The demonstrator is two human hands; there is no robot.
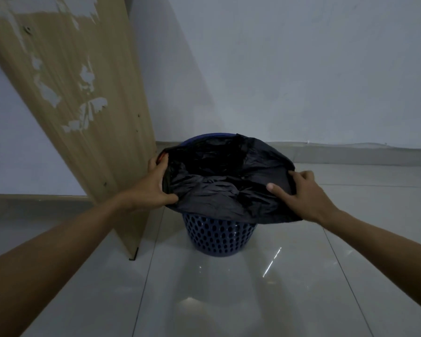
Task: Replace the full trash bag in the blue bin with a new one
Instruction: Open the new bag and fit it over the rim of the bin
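A blue perforated bin [220,235] stands on the tiled floor near the wall. A black trash bag [224,188] lies in it, its mouth folded out over the rim and hanging down the front. My left hand [153,188] grips the bag's edge at the bin's left rim, thumb on the plastic. My right hand [299,195] holds the bag's edge at the right rim, fingers curled over the plastic. The inside of the bag is dark and its contents are hidden.
A worn wooden panel [83,117] stands just left of the bin, almost touching my left hand. A white wall [301,69] rises behind the bin. Glossy floor tiles [229,300] stretch toward me and to the right.
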